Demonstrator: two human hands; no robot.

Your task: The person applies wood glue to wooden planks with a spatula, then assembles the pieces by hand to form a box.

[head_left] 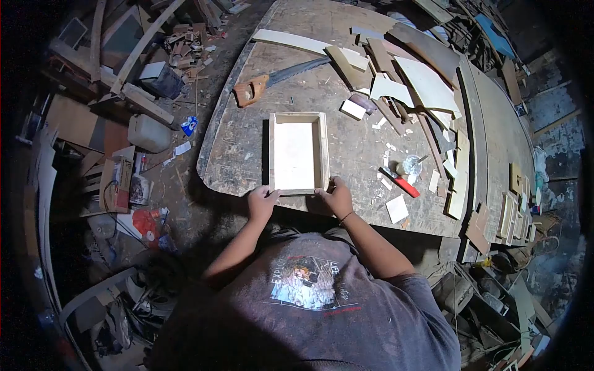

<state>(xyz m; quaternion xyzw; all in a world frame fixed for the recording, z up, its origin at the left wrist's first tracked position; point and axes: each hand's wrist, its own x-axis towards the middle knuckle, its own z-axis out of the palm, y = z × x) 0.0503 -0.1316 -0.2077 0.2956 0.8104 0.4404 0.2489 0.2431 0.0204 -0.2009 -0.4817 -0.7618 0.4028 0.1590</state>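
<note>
A shallow rectangular wooden box (323,151) with a pale bottom rests near the front edge of the workbench, its open side facing up. My left hand (262,203) grips its near left corner, thumb along the front wall. At the near right corner, my right hand (337,199) is closed on the box in the same way. Beyond the box lies a handsaw (281,79) with a wooden handle. To the right of my right hand are a red-handled tool (406,187) and a small tub (409,166) of whitish stuff with a stick in it.
Wood offcuts (427,83) are heaped on the right half of the workbench (235,151). A small white square piece (396,209) lies near its front edge. Scrap wood, a plastic jerrycan (150,133) and litter cover the floor at left. Small wooden frames (508,216) stand at far right.
</note>
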